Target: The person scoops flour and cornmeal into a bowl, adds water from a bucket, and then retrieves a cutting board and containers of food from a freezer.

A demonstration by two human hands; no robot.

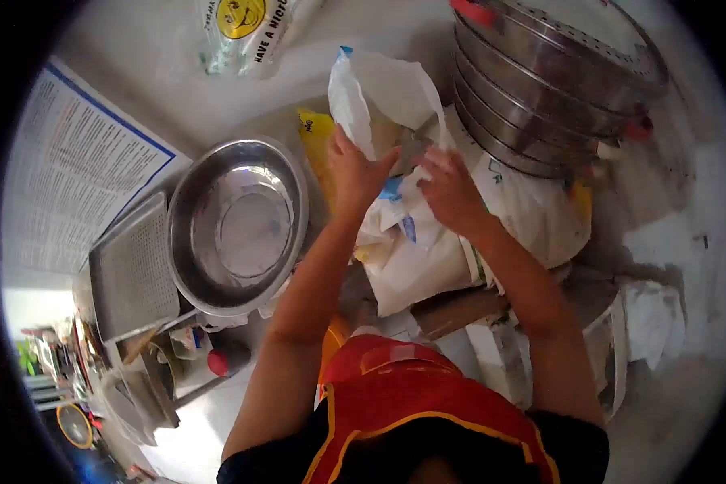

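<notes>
A white plastic sack (395,77) stands with its mouth spread wide in front of me, a brownish-grey inside showing low between my hands. My left hand (356,171) grips the sack's left edge, thumb pointing inward and fingers along the outer side. At the right edge, my right hand (453,192) has its bent fingers on the plastic, slightly smeared by motion. Below the hands, a crumpled flap with blue print (391,214) lies over a full white sack (419,270). Yellow packaging (319,145) shows just left of my left hand.
Left of my arms sits a large steel basin (184,242) beside a perforated metal tray (133,278). Stacked steel steamer tiers (532,89) rise at upper right. A smiley-face plastic bag (246,40) is at the top, a printed sheet (81,161) at far left.
</notes>
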